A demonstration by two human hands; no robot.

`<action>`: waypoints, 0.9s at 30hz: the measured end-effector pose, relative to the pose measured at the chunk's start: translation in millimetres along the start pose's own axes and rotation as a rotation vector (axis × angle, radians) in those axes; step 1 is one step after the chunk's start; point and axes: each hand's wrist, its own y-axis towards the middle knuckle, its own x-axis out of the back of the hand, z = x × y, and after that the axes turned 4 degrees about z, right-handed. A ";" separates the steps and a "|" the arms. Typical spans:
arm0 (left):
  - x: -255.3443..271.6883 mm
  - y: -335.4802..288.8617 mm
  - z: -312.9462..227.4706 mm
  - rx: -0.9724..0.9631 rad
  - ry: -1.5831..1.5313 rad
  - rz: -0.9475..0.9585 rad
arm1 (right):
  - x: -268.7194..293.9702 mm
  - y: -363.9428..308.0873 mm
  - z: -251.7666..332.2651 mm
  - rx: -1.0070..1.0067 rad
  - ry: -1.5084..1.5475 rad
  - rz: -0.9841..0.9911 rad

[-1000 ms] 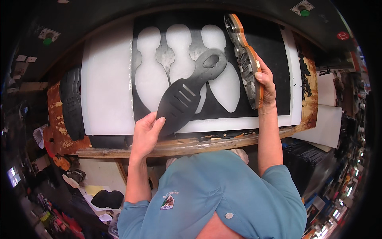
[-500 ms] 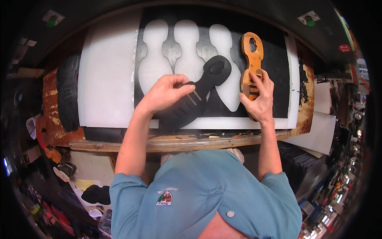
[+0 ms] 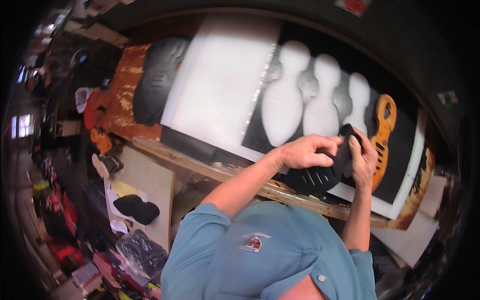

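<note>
Hands meeting on a black sole-shaped cutout: left hand curled over its top, right hand gripping its edge, orange template just beside.

A matt black rubbery sole piece, a worn wooden bench edge, a smooth orange template.

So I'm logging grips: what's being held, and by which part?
Both hands, left hand and right hand, grip the black slotted cut-out at its upper narrow end.
</note>
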 end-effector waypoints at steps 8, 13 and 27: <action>35.7 -109.2 -68.8 0.089 0.218 -0.558 | 36.8 12.1 -8.6 0.006 0.654 -0.345; 172.5 -207.3 -111.8 -0.056 0.607 -1.187 | 103.6 12.6 -55.9 0.044 0.399 -0.360; 236.9 -221.4 -100.6 0.295 1.534 -1.477 | 154.1 -46.7 -83.0 -0.165 -0.501 -0.298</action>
